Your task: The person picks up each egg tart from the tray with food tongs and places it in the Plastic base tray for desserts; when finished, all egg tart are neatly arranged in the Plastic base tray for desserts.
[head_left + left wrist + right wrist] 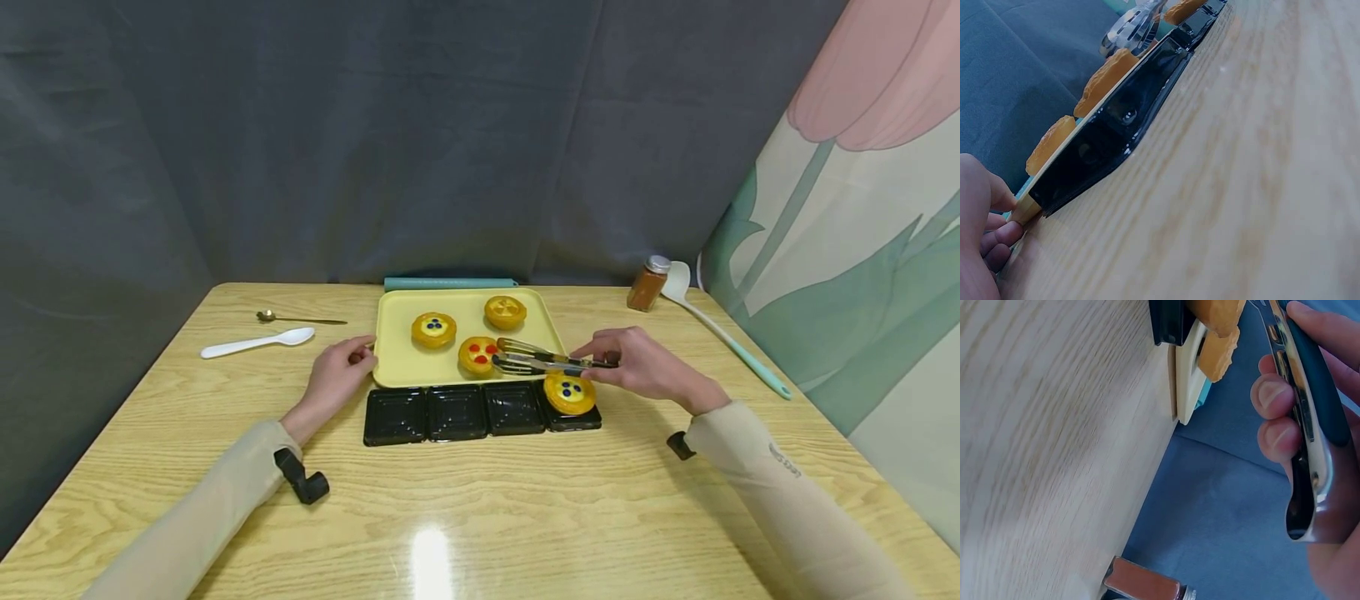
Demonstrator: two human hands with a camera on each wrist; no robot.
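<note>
My left hand [337, 375] pinches the left rim of a yellow tray [393, 358] between thumb and fingers. In my right hand [637, 362] are metal tongs [1310, 406] with dark grips, held above the tray's front right. Their spread tips overlap the right side of a red-topped egg tart [476, 356] in the head view. Behind it on the tray sit a blueberry-topped tart [433, 331] and a tart with a pale pattern [505, 312]. Against the tray's front edge lies a black sectioned container [456, 412]. Another blueberry-topped tart [568, 394] rests in its rightmost compartment, just below the tongs.
A white spoon [258, 342] and a small gold spoon [300, 319] lie at the left. Behind the tray is a teal stick-like object [450, 283]. At the back right stand a brown-filled jar [648, 285] and a white-headed ladle [723, 333] with a teal handle.
</note>
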